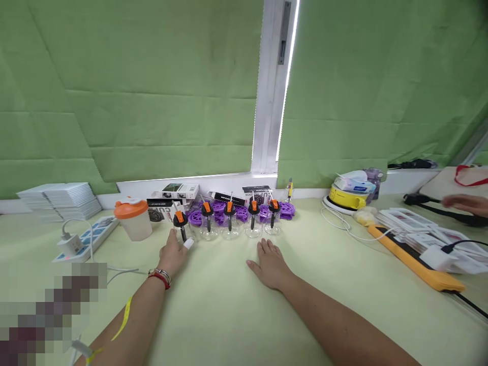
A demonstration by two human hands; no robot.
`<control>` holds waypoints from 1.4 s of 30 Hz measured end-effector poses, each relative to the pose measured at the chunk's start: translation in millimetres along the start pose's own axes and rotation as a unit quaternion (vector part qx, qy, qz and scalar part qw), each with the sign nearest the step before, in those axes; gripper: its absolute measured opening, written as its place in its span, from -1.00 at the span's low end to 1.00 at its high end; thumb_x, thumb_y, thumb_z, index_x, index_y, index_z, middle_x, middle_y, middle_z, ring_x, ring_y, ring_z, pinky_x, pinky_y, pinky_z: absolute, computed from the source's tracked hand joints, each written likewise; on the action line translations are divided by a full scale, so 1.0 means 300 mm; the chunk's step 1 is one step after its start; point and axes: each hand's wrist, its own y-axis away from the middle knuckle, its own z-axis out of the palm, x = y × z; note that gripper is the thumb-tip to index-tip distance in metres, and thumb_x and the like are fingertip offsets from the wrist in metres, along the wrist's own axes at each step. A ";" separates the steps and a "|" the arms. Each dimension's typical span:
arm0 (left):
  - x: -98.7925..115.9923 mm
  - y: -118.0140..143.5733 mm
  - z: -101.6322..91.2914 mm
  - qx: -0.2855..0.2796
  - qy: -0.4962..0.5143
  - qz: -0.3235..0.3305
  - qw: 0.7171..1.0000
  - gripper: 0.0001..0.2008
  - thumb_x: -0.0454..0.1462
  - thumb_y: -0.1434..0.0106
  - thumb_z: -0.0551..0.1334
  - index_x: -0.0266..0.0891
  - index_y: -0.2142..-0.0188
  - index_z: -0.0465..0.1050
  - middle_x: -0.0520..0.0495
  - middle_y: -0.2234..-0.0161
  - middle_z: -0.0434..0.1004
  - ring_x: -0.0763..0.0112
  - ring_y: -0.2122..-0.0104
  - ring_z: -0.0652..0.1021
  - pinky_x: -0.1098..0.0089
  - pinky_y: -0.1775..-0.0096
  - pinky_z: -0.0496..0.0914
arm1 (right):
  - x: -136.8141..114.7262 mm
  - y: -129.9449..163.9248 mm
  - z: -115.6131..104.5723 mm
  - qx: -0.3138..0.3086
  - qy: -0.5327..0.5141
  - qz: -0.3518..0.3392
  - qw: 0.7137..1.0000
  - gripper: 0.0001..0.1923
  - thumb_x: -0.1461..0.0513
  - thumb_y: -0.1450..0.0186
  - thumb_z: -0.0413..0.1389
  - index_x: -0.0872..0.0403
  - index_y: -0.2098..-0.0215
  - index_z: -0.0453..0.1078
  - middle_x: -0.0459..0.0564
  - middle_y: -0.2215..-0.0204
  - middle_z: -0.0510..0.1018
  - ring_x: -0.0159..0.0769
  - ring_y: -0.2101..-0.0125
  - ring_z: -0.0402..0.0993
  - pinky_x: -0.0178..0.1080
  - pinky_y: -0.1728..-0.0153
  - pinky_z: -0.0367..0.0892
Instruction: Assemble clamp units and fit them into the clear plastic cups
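Observation:
Several small clear glass jars (231, 231) stand in a row on the pale table (213, 300), each with a black and orange top and a thin rod sticking up. At the left end of the row, my left hand (173, 256) has its fingers around the leftmost jar (180, 220); a white covering is on one fingertip. My right hand (270, 264) rests palm down on the table, holding nothing, fingers stretched toward the rightmost jar (273, 223) without touching it. Purple openwork plastic pieces (286, 210) lie behind the jars.
Printed boxes (181, 190) sit against the wall. To the left are an orange-lidded cup (132, 221), a white power strip (98, 231) and stacked white boxes (63, 199). On the right are a yellow pot (345, 198), an orange power strip (414, 262) and another person's hand (467, 204).

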 end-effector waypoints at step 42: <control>-0.042 -0.003 0.032 -0.053 -0.211 -0.055 0.975 -0.03 0.21 -0.08 -0.15 -0.58 -0.21 0.07 -0.52 -0.25 -0.03 -0.17 -0.24 0.00 -0.13 -0.09 -0.03 | 0.246 -0.160 -0.035 0.082 0.044 0.214 0.972 -0.06 -0.20 -0.23 -0.31 0.33 -0.31 -0.18 0.25 -0.31 -0.17 0.12 -0.27 -0.35 0.11 -0.17 -0.38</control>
